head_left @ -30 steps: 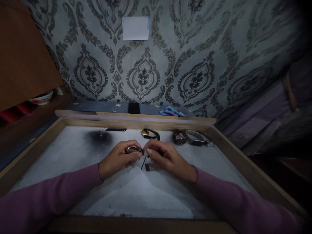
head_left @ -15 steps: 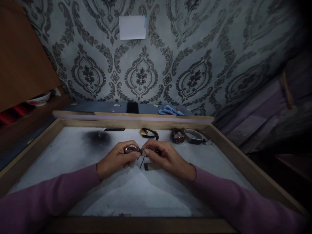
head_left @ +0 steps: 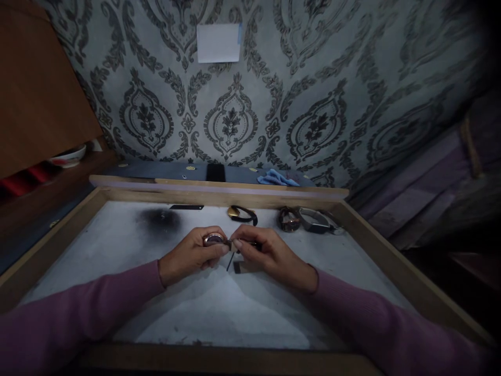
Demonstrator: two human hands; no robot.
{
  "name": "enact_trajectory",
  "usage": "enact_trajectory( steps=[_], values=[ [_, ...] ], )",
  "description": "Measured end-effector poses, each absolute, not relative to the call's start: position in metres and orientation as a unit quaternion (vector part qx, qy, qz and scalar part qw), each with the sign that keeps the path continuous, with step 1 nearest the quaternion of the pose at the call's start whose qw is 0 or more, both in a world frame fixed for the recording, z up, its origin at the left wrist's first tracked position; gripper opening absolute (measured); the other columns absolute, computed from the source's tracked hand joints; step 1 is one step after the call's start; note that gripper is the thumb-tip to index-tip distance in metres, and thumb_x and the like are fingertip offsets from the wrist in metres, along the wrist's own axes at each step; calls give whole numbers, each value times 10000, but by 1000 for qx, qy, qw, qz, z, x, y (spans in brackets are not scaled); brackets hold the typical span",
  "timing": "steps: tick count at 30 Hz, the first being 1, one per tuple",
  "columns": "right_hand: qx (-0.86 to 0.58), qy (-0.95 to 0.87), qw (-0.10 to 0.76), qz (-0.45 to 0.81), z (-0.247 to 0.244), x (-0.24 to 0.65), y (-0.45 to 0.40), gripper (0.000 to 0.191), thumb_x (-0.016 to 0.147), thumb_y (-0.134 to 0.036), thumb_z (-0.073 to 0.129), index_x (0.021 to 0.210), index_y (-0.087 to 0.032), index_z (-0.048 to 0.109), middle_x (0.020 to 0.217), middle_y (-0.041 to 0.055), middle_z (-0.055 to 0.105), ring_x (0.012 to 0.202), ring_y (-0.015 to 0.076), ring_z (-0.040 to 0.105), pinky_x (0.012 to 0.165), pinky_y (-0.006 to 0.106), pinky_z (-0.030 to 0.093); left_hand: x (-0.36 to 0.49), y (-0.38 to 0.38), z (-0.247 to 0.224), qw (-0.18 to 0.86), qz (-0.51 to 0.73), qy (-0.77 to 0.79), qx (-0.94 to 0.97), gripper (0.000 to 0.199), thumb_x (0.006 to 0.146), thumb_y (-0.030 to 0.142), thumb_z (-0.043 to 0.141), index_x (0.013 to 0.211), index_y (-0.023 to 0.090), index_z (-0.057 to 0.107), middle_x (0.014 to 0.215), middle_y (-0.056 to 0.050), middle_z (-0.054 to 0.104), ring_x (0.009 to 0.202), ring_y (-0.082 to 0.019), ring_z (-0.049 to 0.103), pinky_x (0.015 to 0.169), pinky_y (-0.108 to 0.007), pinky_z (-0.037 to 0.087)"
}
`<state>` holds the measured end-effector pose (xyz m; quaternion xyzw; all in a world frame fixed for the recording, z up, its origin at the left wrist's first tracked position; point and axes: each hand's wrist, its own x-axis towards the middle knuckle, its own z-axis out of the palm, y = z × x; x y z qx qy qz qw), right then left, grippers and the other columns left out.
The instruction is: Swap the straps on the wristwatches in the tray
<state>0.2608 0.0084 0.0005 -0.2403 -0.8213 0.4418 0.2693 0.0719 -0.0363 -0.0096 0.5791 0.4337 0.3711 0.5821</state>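
Note:
A wristwatch [head_left: 213,239] with a round, shiny case is gripped in my left hand [head_left: 195,251], its face turned upward. My right hand [head_left: 266,253] pinches the short, light brown watch strap [head_left: 234,246] just right of the case, thumb against forefinger. The fingertips of both hands almost meet there. A dark piece shows in part under the right fingers; its kind is hidden. Below the hands, a thin dark rod [head_left: 230,262] slants downward. Beside it lies a flat grey-brown piece with a dark end [head_left: 237,268], partly covered by my right hand.
Along the back of the wood-framed tray [head_left: 250,194] lie a dark blade [head_left: 186,207], a gold watch with black strap [head_left: 234,212], a brown watch [head_left: 288,219] and a grey-strapped watch [head_left: 314,220]. Behind the rim are a black phone-like slab [head_left: 215,173] and blue cloth [head_left: 277,177].
The whole view has shifted slightly, so everything appears a little farther right. Both hands keep the same grip on the watch and its strap.

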Motion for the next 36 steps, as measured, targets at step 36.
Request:
enact_trajectory(
  steps=[36],
  values=[
    [-234,-807,239,487,6,261,11,250,898,-347,517,768,-142,579,670,-7,502,623,107,426,565,230,352,75,-40,-15,580,381,435,574,287,799,411,613,710,178,474,492,81,456,406,-53,344,409,-189,257]
  ],
)
